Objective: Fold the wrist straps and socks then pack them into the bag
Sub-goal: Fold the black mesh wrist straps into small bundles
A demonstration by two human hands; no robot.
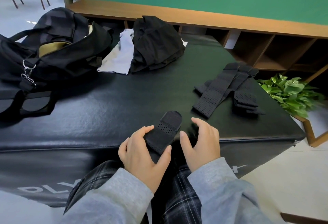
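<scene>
A folded black perforated wrist strap lies at the near edge of the black padded box. My left hand grips its near end between fingers and thumb. Just right of it, my right hand hovers with loosely curled fingers and holds nothing. More black wrist straps lie spread at the right, beside a small folded stack. The open black duffel bag with a tan lining sits at the far left. A white sock lies beside the bag.
A pile of black clothing sits behind the white sock. A wooden shelf unit runs along a green wall at the back. A green potted plant stands off the box's right corner. My plaid-trousered knees press against the box front.
</scene>
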